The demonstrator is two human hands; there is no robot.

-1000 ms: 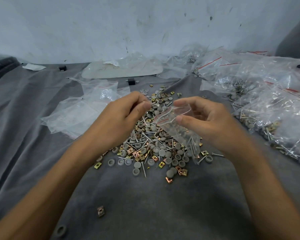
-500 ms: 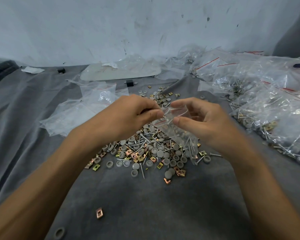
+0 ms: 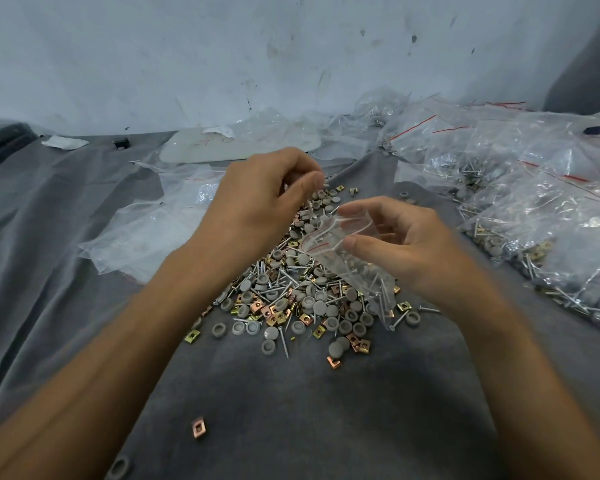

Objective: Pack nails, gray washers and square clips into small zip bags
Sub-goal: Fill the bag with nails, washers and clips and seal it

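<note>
A heap of nails, gray washers and square clips lies on the grey cloth in the middle. My right hand grips a small clear zip bag just above the heap. The bag's mouth is held open toward the left, and nails and washers show inside it. My left hand hovers up and left of the bag's mouth. Its fingers are curled and the thumb is pressed to the forefinger. I can make out nothing in that pinch.
Filled zip bags are piled along the right side. Empty clear bags lie to the left of the heap. A white flat piece sits at the back by the wall. One loose clip and a washer lie near me.
My left hand went to the bag's mouth, then lifted up and away from it. My right hand kept its hold on the bag.
</note>
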